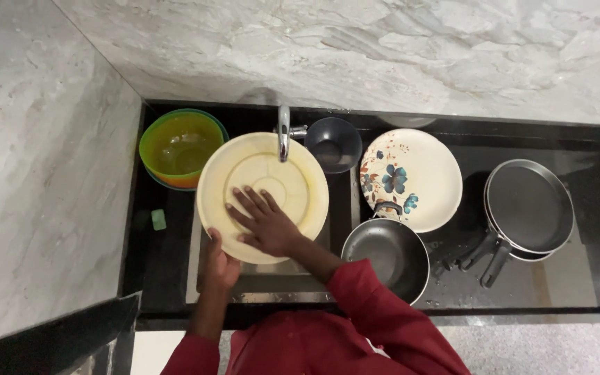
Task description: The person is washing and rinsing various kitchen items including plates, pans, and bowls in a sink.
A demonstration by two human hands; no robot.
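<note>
Under the tap [284, 132], over the sink [272, 281], the left hand [218, 262] grips a cream plate [262, 196] by its lower rim. The right hand [265, 222] lies flat on it, fingers spread.

There is only one view, from a camera worn on the person's head. It looks almost straight down on the black bench [592, 278] and the sink [272, 281] set in it. The person's red sleeves come in from the bottom edge, so the camera stands at the near edge of the bench and faces toward the marble wall [383, 48] at the far edge. A second marble wall [29, 173] fills the left side and meets the first one at the far left corner. The camera is rather near: the bench reaches from the left wall to the right edge of the picture.
</note>
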